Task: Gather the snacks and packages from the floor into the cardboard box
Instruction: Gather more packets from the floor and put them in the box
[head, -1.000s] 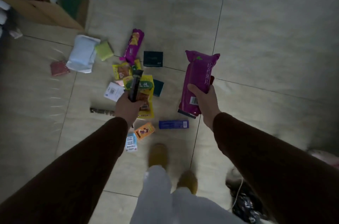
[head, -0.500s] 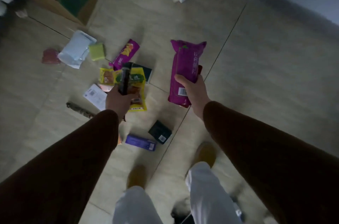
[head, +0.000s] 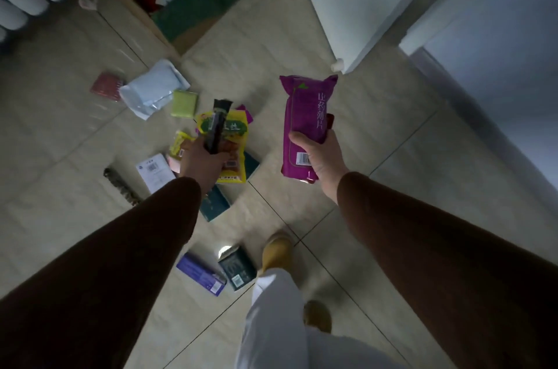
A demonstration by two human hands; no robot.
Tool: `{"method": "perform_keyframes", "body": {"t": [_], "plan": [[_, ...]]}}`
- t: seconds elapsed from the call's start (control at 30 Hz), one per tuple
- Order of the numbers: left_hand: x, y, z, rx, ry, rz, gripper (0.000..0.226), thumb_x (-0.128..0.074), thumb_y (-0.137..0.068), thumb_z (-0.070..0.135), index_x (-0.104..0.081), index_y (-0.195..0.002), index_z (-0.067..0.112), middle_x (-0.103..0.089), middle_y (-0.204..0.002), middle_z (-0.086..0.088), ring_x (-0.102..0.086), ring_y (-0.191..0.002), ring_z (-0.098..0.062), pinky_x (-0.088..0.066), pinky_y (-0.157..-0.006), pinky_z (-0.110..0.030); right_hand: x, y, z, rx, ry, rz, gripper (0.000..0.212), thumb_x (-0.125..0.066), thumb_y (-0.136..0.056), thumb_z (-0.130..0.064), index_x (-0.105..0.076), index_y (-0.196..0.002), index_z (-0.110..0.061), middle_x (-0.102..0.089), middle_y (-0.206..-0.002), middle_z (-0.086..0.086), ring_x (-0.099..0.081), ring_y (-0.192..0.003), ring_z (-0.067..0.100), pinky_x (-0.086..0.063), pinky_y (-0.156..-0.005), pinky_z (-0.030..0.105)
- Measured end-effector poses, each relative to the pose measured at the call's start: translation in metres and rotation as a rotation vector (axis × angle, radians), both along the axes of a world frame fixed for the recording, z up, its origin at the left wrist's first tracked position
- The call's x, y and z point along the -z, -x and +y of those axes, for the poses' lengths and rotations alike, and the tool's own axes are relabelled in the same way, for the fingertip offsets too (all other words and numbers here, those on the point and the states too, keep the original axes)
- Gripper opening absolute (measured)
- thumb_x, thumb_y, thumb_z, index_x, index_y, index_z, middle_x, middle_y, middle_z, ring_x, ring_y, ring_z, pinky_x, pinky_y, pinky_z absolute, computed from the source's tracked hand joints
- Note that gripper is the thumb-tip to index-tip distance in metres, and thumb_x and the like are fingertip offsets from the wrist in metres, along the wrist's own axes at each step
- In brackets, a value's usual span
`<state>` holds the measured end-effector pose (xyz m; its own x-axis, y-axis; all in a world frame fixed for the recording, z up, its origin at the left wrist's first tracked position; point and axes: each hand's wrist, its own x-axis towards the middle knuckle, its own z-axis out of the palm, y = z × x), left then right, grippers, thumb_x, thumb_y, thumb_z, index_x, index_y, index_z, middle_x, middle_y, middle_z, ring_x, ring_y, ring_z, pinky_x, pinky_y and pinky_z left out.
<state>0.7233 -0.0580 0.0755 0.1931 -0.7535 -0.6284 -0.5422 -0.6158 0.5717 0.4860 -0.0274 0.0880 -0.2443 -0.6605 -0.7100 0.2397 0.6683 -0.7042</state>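
Two loads are in my hands. My right hand point(head: 317, 157) is clenched around the lower half of a long magenta foil snack pack point(head: 305, 124); it looks light, crinkly and slippery, probably brittle inside, so I judge a grip across the body, not the flimsy crimped ends, is best. My left hand point(head: 200, 161) grasps a slim dark wrapped bar point(head: 218, 127) together with a yellow plastic snack pouch point(head: 234, 151), both soft and light, pinched near their lower ends. Plenty remains on the tiled floor point(head: 271, 36): a pale blue soft packet point(head: 154, 87), a lime-green square pack point(head: 184, 102), a purple carton point(head: 200, 273). Compared with a second ago, the open cardboard box point(head: 169, 33) has come much further into view at the upper left, and the littered packs have slid nearer my feet.
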Motion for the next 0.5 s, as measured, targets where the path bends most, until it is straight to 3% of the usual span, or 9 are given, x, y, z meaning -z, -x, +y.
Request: {"method": "perform_keyframes", "body": {"t": [0.23, 0.5], "plan": [[0.001, 0.02, -0.091, -0.097, 0.021, -0.007, 0.04, -0.073, -0.08, 0.02, -0.066, -0.12, 0.019, -0.073, -0.105, -0.003, -0.069, -0.095, -0.026, -0.057, -0.09, -0.044, 0.013, 0.017, -0.117, -0.136, -0.015, 0.038, 0.07, -0.089, -0.073, -0.028, -0.054, -0.133, -0.019, -0.074, -0.116, 0.004, -0.075, -0.1, 0.024, -0.062, -0.089, 0.045], [0.004, 0.028, -0.188, -0.302, 0.03, -0.019, 0.037, -0.075, -0.077, 0.024, -0.067, -0.112, 0.02, -0.074, -0.099, -0.003, -0.07, -0.09, -0.027, -0.059, -0.086, -0.047, 0.03, 0.017, -0.251, -0.324, -0.006, 0.035, 0.069, -0.086, -0.077, -0.03, -0.051, -0.136, -0.02, -0.071, -0.119, 0.003, -0.073, -0.102, 0.022, -0.062, -0.09, 0.042]]}}
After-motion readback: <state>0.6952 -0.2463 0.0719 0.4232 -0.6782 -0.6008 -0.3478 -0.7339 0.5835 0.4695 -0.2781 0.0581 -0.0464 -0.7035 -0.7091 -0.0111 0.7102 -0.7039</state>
